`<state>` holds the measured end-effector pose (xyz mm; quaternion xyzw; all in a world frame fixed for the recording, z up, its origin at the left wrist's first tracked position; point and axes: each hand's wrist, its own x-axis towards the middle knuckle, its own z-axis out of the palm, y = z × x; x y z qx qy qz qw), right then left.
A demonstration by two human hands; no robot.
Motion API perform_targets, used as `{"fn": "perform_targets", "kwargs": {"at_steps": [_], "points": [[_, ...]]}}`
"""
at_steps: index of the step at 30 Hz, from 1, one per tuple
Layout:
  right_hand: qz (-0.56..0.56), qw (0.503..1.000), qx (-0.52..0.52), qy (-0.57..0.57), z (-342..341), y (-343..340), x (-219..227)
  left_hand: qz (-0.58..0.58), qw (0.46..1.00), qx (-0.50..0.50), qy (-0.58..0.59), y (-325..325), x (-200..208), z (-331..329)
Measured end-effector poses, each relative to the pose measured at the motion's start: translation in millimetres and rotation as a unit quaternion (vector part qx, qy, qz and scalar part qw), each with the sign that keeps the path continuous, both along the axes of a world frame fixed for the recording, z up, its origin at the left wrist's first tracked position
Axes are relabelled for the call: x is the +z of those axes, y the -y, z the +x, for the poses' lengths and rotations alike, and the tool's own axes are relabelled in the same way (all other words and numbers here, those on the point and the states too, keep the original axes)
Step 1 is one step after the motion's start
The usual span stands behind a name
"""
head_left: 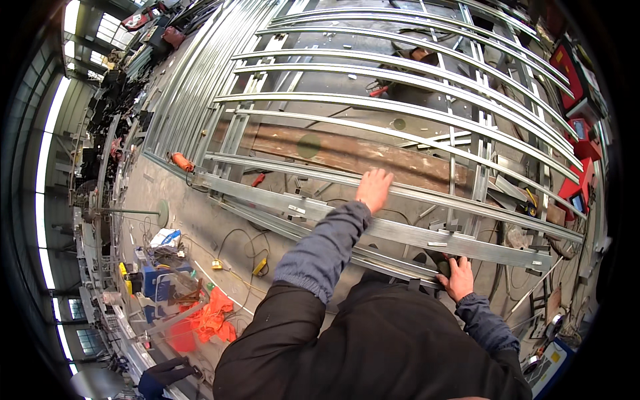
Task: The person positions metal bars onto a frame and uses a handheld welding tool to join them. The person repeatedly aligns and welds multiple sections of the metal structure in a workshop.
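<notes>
My left hand [374, 190] reaches over a long silvery metal rail [293, 171], its fingers close together and bent over the rail. In front of that rail lies a wider flat metal channel [393, 230] with small clips along it. My right hand [459, 279] is lower and to the right, beside the end of the nearest rail [393, 265]. Its fingers are curled next to a dark object [441, 262]; what they grip is partly hidden. My dark jacket covers part of the nearest rails.
Parallel metal rails [400, 83] form a wide frame ahead. A rusty beam [333, 150] lies beneath. An orange-handled power tool [181, 161] rests at the frame's left corner. Cables, orange cloth [217, 313] and a blue box [157, 281] are at left; red machines [580, 183] stand right.
</notes>
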<state>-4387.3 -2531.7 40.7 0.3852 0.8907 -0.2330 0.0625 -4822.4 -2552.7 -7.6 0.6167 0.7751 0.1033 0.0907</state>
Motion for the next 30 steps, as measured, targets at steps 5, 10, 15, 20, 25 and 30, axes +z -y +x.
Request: {"fn": "perform_targets", "kwargs": {"at_steps": [5, 10, 15, 20, 25, 30], "points": [[-0.077, 0.991, 0.019, 0.110, -1, -13, -19, 0.135, 0.966, 0.035, 0.219, 62, 51, 104], [-0.139, 0.988, -0.001, 0.074, -11, -29, -12, -0.143, 0.789, 0.185, 0.568, 126, 37, 164], [-0.174, 0.984, 0.017, 0.019, -9, -30, 38, -0.130, 0.834, 0.145, 0.516, 145, 28, 189], [-0.197, 0.979, 0.053, -0.015, -4, -27, 92, 0.006, 0.951, -0.008, 0.308, 133, 35, 209], [-0.189, 0.967, 0.130, -0.109, 9, -45, 135, 0.061, 0.957, -0.067, 0.275, 110, 46, 214], [-0.228, 0.940, 0.185, -0.174, 31, -62, 171, 0.049, 0.933, -0.077, 0.348, 89, 52, 211]]}}
